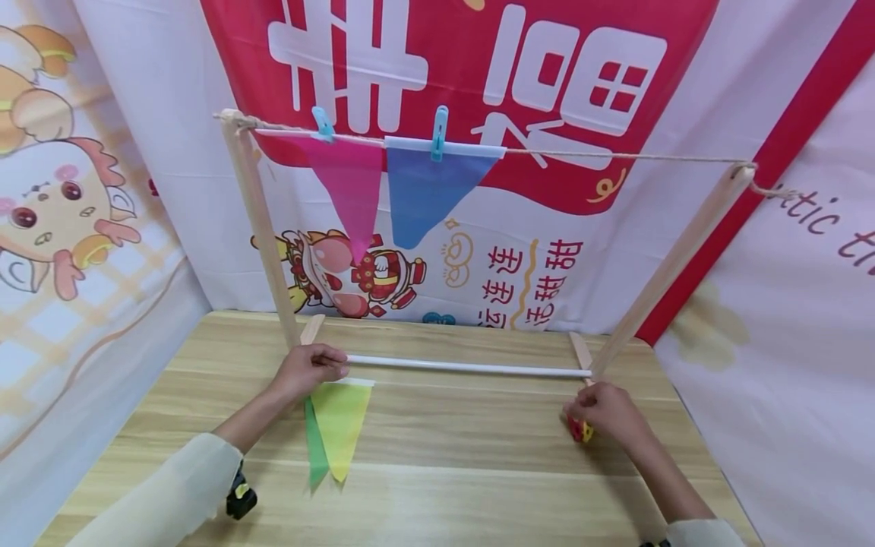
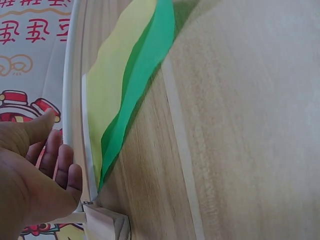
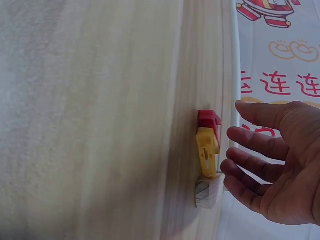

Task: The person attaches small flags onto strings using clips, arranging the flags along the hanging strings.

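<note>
My left hand [image 1: 311,370] hovers by the left foot of the wooden frame, fingers loosely bent and holding nothing. Just below it lie a yellow pennant [image 1: 342,422] and, partly under it, a green pennant [image 2: 135,100], both flat on the table. My right hand [image 3: 280,165] is spread with nothing in it, over a red clothespin [image 3: 208,118] and a yellow clothespin [image 3: 207,155] near the frame's right foot. Up on the string [image 1: 615,156], a pink pennant [image 1: 352,182] and a blue pennant [image 1: 434,190] hang, each under a light blue clothespin [image 1: 440,133].
Two wooden posts, left [image 1: 260,220] and right [image 1: 677,258], carry the string, and a white rod [image 1: 465,367] joins them low down. Printed cloth [image 1: 560,197] hangs behind the wood-grain table [image 1: 478,486]. A black wrist strap [image 1: 241,494] sits at the left sleeve.
</note>
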Demonstrator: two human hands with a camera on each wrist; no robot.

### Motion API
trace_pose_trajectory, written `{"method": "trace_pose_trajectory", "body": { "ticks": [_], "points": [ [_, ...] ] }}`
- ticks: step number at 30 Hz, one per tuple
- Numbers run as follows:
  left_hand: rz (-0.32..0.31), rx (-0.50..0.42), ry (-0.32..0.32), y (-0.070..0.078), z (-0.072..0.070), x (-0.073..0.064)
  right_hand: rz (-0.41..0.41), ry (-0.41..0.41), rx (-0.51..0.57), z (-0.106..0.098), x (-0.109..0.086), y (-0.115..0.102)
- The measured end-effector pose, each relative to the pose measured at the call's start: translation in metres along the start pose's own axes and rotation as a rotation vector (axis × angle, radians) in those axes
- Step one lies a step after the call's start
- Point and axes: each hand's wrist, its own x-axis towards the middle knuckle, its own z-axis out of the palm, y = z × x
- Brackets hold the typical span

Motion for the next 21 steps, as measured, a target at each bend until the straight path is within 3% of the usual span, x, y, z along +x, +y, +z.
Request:
{"method": "trace_pose_trajectory", "body": {
  "ticks": [13, 21],
  "points": [
    [-0.099, 0.176, -0.011, -0.001, -0.004, -0.004, 0.071, -0.078, -0.017, 0.009, 0.0, -0.005],
    [-0.047, 0.303, -0.029, -0.002, -0.002, -0.004, 0.008, -0.045, -0.016, 0.015, 0.0, -0.01]
  ]
}}
